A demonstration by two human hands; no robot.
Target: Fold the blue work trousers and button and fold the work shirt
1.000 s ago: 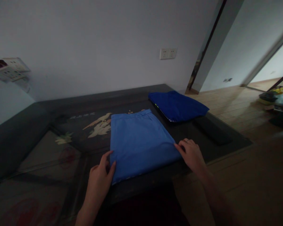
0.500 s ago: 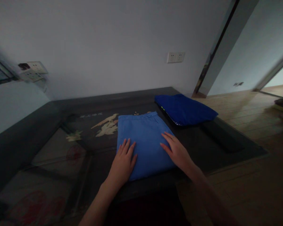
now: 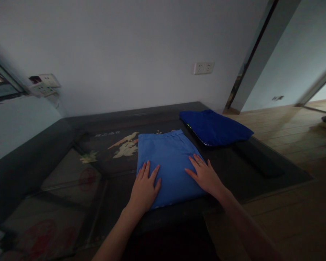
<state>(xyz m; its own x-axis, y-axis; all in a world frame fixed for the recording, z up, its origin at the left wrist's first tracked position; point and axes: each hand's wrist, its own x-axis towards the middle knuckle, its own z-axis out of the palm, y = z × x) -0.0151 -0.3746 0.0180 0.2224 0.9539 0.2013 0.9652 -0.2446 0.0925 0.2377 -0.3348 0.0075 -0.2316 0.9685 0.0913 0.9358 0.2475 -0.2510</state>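
Folded light-blue trousers (image 3: 168, 156) lie flat in front of me, their buttoned waistband at the far end. On their left edge rests my left hand (image 3: 145, 186), palm down with the fingers spread. My right hand (image 3: 205, 174) lies on the right edge, fingers apart, a ring on one of them. Neither hand grips the cloth. Behind and to the right is a darker blue folded cloth or bag (image 3: 216, 127), apart from both hands.
The dark glass-topped table (image 3: 119, 203) bears a printed bird and flower pattern. A black flat, long object (image 3: 258, 159) lies at its right. The wall with a socket (image 3: 203, 67) rises behind, and a wooden floor (image 3: 274, 134) extends to the right.
My view has shifted slightly. The right hand's fingers have spread a little wider on the trousers; the left hand stays at the left edge. The trousers look the same.
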